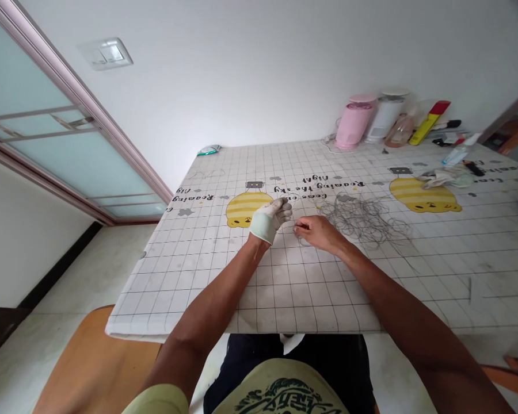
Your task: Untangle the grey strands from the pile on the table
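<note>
My left hand wears a pale glove and is raised a little above the tablecloth, its fingers curled together. What lies inside that grip is too small to make out. Just to its right, my bare right hand has thumb and forefinger pinched, with a faint thin loop showing below the fingertips. The two hands are close but apart. Beyond and right of my right hand spreads a loose tangle of thin dark strands, wire or thread, with stray ends reaching out over the cloth.
The table bears a checked cloth with printed yellow bears. Along the wall stand a pink cylindrical device, a white one, a bottle and a yellow-red can. A crumpled cloth lies right. A wooden stool is lower left.
</note>
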`<action>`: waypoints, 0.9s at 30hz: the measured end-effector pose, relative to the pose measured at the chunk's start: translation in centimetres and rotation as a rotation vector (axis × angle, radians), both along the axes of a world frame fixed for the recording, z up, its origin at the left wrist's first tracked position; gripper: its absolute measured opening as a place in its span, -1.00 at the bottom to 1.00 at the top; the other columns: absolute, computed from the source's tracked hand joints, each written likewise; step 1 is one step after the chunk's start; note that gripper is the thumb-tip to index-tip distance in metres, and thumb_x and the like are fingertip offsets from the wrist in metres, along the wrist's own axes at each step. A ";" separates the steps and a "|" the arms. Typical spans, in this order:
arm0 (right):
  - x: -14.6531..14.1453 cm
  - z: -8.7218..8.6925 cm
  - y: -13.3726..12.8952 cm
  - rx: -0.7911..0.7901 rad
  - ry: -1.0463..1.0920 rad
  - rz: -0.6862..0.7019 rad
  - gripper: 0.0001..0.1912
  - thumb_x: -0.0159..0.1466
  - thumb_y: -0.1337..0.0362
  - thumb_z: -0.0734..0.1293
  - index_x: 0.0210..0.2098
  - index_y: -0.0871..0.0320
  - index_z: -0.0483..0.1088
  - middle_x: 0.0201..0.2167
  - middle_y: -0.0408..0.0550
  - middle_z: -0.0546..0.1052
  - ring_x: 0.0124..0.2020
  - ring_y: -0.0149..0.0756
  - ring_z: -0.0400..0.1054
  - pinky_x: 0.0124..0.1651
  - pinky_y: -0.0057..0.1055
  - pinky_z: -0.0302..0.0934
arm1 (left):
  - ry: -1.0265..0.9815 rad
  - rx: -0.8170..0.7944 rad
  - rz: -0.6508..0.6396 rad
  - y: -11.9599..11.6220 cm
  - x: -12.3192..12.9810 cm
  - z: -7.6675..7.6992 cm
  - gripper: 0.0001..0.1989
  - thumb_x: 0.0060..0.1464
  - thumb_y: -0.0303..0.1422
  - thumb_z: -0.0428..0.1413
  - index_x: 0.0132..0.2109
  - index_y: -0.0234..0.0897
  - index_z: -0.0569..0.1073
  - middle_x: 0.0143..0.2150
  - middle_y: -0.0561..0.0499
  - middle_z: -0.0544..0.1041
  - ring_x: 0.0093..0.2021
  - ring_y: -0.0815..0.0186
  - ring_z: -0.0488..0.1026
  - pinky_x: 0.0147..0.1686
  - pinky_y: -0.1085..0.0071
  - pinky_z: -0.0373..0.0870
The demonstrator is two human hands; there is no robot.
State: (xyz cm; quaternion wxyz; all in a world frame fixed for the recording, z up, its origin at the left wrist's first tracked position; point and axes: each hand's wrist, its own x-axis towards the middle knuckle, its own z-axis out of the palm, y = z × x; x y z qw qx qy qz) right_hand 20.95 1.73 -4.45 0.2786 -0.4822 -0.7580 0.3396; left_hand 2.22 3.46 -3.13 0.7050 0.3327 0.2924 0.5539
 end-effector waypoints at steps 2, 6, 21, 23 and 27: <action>0.2 0.3 0.2 -0.013 0.000 -0.028 -0.78 0.32 0.20 0.37 -0.44 0.10 0.54 -0.54 -0.18 0.56 -0.68 -0.46 0.21 -0.63 -0.50 0.01 | 0.023 0.004 -0.002 0.1 -0.2 0.1 -0.69 0.09 -0.22 0.39 -0.17 -0.30 0.51 -0.35 0.03 0.45 -0.41 0.41 0.40 -0.36 0.46 0.37; 0.7 1.6 0.2 -0.083 0.148 -0.095 -0.76 0.37 0.10 0.36 -0.34 0.10 0.52 -0.40 -0.09 0.66 -0.70 -0.44 0.31 -0.65 -0.47 0.13 | 0.086 0.022 0.050 0.1 -0.4 0.3 -0.61 0.07 -0.17 0.39 -0.10 -0.35 0.52 -0.36 0.01 0.50 -0.44 0.39 0.43 -0.38 0.42 0.33; 1.5 4.2 -0.8 -0.147 0.534 -0.006 -0.46 0.36 0.03 0.39 0.28 0.02 0.41 -0.51 -0.23 0.44 -0.62 -0.44 0.14 -0.62 -0.50 0.00 | 0.120 0.166 -0.007 -0.8 -0.3 0.8 -0.56 0.00 -0.10 0.41 -0.13 -0.38 0.59 -0.40 -0.02 0.53 -0.46 0.36 0.43 -0.37 0.36 0.34; 1.4 4.2 -0.6 -0.172 0.523 0.050 -0.42 0.34 0.06 0.40 0.32 0.02 0.38 -0.53 -0.25 0.39 -0.62 -0.44 0.13 -0.62 -0.50 -0.02 | 0.152 0.201 -0.031 -0.9 -0.2 0.7 -0.56 0.02 -0.07 0.40 -0.15 -0.37 0.60 -0.42 -0.03 0.53 -0.47 0.35 0.42 -0.38 0.35 0.33; 1.3 3.9 -0.3 -0.199 0.500 0.118 -0.52 0.32 0.05 0.44 0.18 0.06 0.48 -0.57 -0.28 0.32 -0.60 -0.43 0.14 -0.61 -0.51 -0.03 | 0.197 0.230 -0.098 -1.3 -0.1 0.7 -0.55 0.05 -0.04 0.38 -0.14 -0.38 0.62 -0.46 -0.04 0.53 -0.48 0.33 0.41 -0.40 0.36 0.29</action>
